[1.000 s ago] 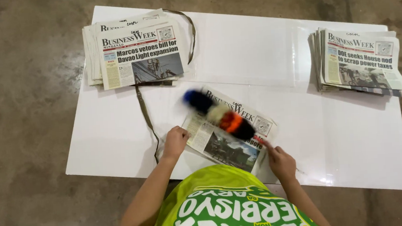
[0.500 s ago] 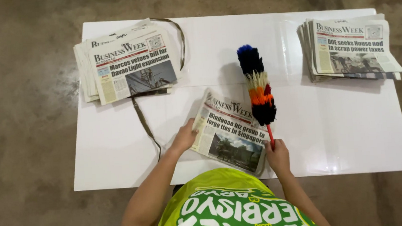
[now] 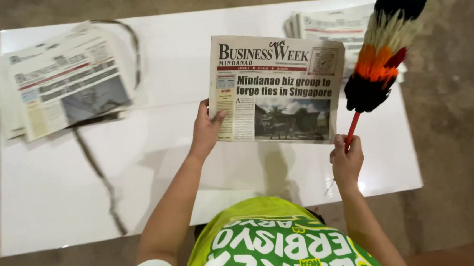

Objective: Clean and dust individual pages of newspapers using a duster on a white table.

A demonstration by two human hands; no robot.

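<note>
A folded printed newspaper is being pinched at its edge by the left hand, lifted off the white surface. The right hand's grip is being kept clenched on the red-handled multicoloured feather duster; both are best kept level and apart.

The folded newspaper with a colour photograph on its front page, which half a second ago lies flat on the white rectangular table, is now lifted clear of it, front page facing up, pinched at its left edge by the left hand. The right hand raises the red-handled feather duster with black, orange and cream plumes off the tabletop, tilting it up and to the right.
</note>
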